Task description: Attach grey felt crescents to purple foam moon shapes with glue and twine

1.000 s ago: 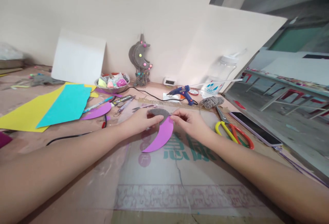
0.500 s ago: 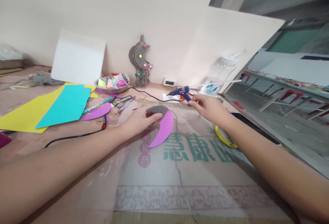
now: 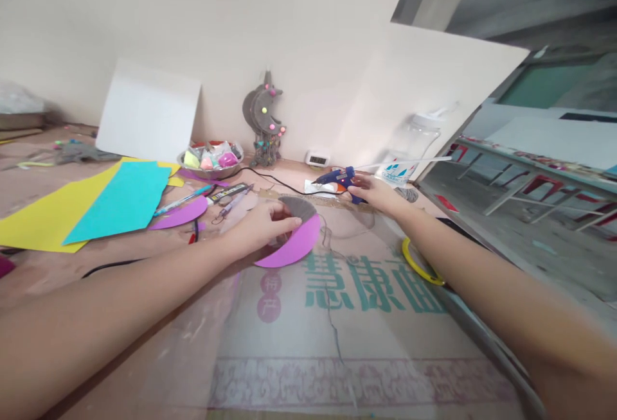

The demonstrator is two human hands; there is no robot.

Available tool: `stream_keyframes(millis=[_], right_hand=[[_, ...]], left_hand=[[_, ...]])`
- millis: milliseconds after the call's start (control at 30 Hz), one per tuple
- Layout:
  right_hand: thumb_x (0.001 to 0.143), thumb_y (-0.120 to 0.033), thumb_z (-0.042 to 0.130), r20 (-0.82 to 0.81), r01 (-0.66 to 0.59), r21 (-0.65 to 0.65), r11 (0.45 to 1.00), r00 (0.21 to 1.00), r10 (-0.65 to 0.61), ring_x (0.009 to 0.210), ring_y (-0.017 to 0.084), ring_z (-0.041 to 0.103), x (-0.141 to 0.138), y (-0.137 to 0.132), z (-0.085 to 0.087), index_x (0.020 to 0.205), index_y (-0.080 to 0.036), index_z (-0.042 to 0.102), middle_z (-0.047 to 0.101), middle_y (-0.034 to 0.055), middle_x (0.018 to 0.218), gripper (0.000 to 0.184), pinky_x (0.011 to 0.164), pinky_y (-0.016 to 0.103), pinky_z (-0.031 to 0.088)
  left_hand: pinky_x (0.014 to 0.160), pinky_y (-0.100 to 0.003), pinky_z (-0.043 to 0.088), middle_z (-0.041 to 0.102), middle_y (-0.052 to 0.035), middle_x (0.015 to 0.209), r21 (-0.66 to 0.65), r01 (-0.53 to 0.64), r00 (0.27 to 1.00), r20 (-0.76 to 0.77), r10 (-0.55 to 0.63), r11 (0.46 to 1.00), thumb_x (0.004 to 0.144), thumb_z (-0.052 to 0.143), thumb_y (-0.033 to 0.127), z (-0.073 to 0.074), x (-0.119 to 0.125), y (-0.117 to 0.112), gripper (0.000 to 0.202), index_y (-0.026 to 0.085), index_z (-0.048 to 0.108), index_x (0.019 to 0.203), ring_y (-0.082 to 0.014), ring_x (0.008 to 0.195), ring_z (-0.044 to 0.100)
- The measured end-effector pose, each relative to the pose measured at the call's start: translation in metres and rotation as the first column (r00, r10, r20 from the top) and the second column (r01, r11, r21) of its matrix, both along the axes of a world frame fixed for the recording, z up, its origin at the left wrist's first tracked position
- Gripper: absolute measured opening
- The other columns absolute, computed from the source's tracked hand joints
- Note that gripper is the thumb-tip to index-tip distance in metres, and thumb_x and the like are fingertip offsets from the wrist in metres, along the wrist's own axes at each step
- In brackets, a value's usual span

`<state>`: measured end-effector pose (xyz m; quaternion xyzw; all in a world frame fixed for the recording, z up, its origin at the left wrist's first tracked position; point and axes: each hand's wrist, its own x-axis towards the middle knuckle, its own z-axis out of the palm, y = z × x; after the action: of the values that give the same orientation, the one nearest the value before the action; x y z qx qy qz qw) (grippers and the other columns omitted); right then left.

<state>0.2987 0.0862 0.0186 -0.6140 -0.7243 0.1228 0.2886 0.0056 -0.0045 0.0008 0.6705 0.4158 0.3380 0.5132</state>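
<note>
While the left hand [image 3: 263, 227] pinches the upper end of a purple crescent [image 3: 294, 246], where grey twine [image 3: 299, 204] is wound round its tip, the right hand [image 3: 373, 192] is stretched out to the blue glue gun [image 3: 337, 178] further back on the table. Its fingers lie against the gun's handle; from here I cannot tell whether they have closed round it. The crescent lies flat on a printed cardboard sheet [image 3: 337, 317], just in front of the gun.

A black cord [image 3: 270, 179] runs from the gun leftwards past pens [image 3: 186, 198] and a second purple crescent [image 3: 180, 214]. Behind them sit a metal bowl [image 3: 209, 162] of coloured bits, a moon ornament [image 3: 264, 118] against the wall and a clear plastic jar [image 3: 409, 147]. Beneath the right forearm a yellow scissor handle [image 3: 419, 264] pokes out. Teal paper [image 3: 125, 198] over yellow paper [image 3: 38, 221] covers the left side.

The cardboard nearest the person is bare, while the right edge of the table runs close beside the right arm.
</note>
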Motion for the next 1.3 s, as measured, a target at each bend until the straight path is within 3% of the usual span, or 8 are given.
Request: stream_keyframes(millis=[133, 300, 400, 533, 733, 933, 1133, 1300], right_hand=[[0.066, -0.038, 0.070, 0.041, 0.045, -0.003, 0.999, 0.998, -0.045, 0.085, 0.023, 0.062, -0.010, 0.010, -0.005, 0.097, -0.013, 0.063, 0.070, 0.0090, 0.090, 0.040, 0.079, 0.035, 0.048], [0.064, -0.035, 0.070, 0.069, 0.146, 0.003, 0.989, 0.987, -0.145, 0.086, 0.026, 0.061, -0.016, 0.010, -0.011, 0.092, -0.013, 0.063, 0.068, 0.0093, 0.085, 0.037, 0.079, 0.038, 0.046], [0.066, -0.035, 0.067, 0.047, 0.169, 0.005, 0.986, 0.984, -0.169, 0.088, 0.025, 0.061, -0.014, 0.006, -0.004, 0.095, -0.014, 0.062, 0.068, 0.0098, 0.090, 0.036, 0.076, 0.036, 0.047], [0.076, -0.035, 0.057, -0.022, 0.105, -0.048, 0.993, 0.994, -0.107, 0.082, 0.021, 0.064, -0.015, -0.002, 0.013, 0.089, -0.014, 0.064, 0.070, 0.0108, 0.091, 0.025, 0.062, 0.027, 0.048], [0.079, -0.030, 0.056, -0.251, -0.037, -0.071, 0.997, 0.968, 0.018, 0.081, 0.019, 0.067, -0.025, -0.033, 0.026, 0.093, -0.015, 0.065, 0.070, 0.0104, 0.101, 0.022, 0.058, 0.024, 0.049], [0.075, -0.042, 0.061, -0.260, 0.017, -0.072, 0.997, 0.965, -0.035, 0.076, 0.020, 0.064, -0.032, -0.086, 0.016, 0.086, -0.018, 0.068, 0.070, 0.0063, 0.080, 0.027, 0.050, 0.023, 0.042], [0.079, -0.052, 0.052, -0.209, -0.034, -0.021, 0.999, 0.977, 0.029, 0.070, 0.017, 0.060, -0.038, -0.120, 0.004, 0.072, -0.019, 0.064, 0.065, 0.0034, 0.070, 0.036, 0.067, 0.029, 0.046], [0.082, -0.050, 0.046, -0.163, -0.085, 0.003, 0.996, 0.983, 0.084, 0.087, 0.021, 0.062, -0.046, -0.125, 0.001, 0.074, -0.023, 0.067, 0.069, 0.0010, 0.086, 0.034, 0.080, 0.033, 0.046]], left_hand=[[0.045, -0.019, 0.031, 0.047, 0.0050, 0.056, 0.071, 0.010, 0.998, -0.059, -0.006, 0.997, 0.074, 0.057, 0.046, -0.003, 0.000, 0.003, 0.031, 0.017, 0.047, 0.068, -0.0082, 0.050, 0.044], [0.045, -0.019, 0.029, 0.047, 0.0053, 0.058, 0.083, 0.043, 0.998, -0.045, -0.039, 0.996, 0.075, 0.056, 0.048, -0.007, 0.000, 0.006, 0.032, 0.018, 0.048, 0.072, -0.0077, 0.050, 0.041], [0.046, -0.019, 0.030, 0.049, 0.0043, 0.061, 0.086, 0.048, 0.998, -0.054, -0.043, 0.995, 0.075, 0.057, 0.047, -0.007, 0.000, 0.005, 0.031, 0.017, 0.049, 0.073, -0.0081, 0.052, 0.043], [0.047, -0.018, 0.030, 0.050, 0.0036, 0.064, 0.100, 0.037, 0.997, -0.065, -0.031, 0.994, 0.074, 0.059, 0.044, -0.005, 0.000, 0.004, 0.028, 0.017, 0.050, 0.076, -0.0082, 0.055, 0.043], [0.046, -0.018, 0.029, 0.047, 0.0042, 0.062, 0.120, 0.059, 0.997, -0.050, -0.053, 0.991, 0.078, 0.054, 0.039, -0.004, 0.000, 0.005, 0.024, 0.017, 0.048, 0.071, -0.0073, 0.053, 0.041], [0.047, -0.020, 0.033, 0.051, 0.0027, 0.061, 0.137, -0.005, 0.997, -0.074, 0.015, 0.990, 0.079, 0.051, 0.049, -0.007, -0.001, 0.006, 0.033, 0.017, 0.049, 0.072, -0.0088, 0.053, 0.046], [0.042, -0.019, 0.030, 0.053, 0.0031, 0.059, 0.095, -0.090, 0.988, -0.119, 0.101, 0.991, 0.077, 0.054, 0.051, 0.003, 0.000, -0.002, 0.034, 0.017, 0.049, 0.074, -0.0077, 0.047, 0.045], [0.042, -0.020, 0.032, 0.054, 0.0029, 0.057, 0.104, -0.132, 0.984, -0.108, 0.143, 0.986, 0.076, 0.056, 0.049, 0.003, 0.001, -0.002, 0.033, 0.017, 0.048, 0.072, -0.0081, 0.047, 0.047]])
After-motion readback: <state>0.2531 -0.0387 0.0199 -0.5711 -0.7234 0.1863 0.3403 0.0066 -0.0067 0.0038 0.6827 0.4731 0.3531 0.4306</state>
